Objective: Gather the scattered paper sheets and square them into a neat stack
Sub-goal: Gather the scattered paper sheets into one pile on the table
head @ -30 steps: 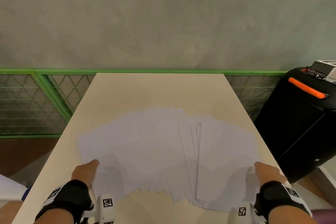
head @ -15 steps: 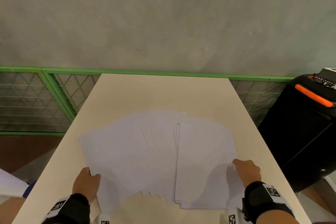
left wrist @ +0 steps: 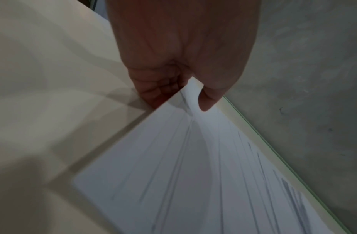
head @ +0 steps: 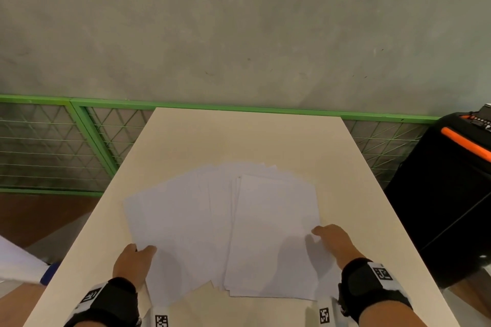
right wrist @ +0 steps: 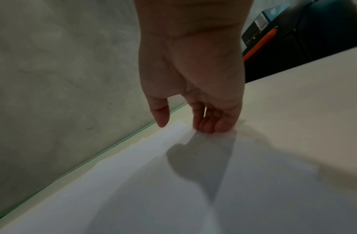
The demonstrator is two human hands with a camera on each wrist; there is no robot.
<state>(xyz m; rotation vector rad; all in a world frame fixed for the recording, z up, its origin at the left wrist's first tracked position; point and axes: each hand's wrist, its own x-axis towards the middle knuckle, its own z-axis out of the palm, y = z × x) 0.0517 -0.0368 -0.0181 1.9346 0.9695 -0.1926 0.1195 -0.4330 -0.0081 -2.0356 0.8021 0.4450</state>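
Observation:
Several white paper sheets [head: 220, 228] lie fanned and overlapping on the beige table [head: 247, 138], near its front edge. My left hand [head: 138, 260] is at the fan's left edge. In the left wrist view it [left wrist: 185, 90] pinches the sheets' [left wrist: 193, 174] edge between thumb and curled fingers, and the paper buckles there. My right hand [head: 332, 241] is at the fan's right edge. In the right wrist view its [right wrist: 193, 120] straight fingers press down on the sheets [right wrist: 173, 190], with the thumb held apart above the paper.
A black bin with an orange handle [head: 451, 194] stands beside the table's right edge. A green wire fence [head: 66, 146] runs behind the table below a grey wall. Bare tabletop lies beyond the papers.
Both hands have moved inward, pushing the fan narrower. The right-hand sheets slid left over the middle ones, and the left sheets shifted right.

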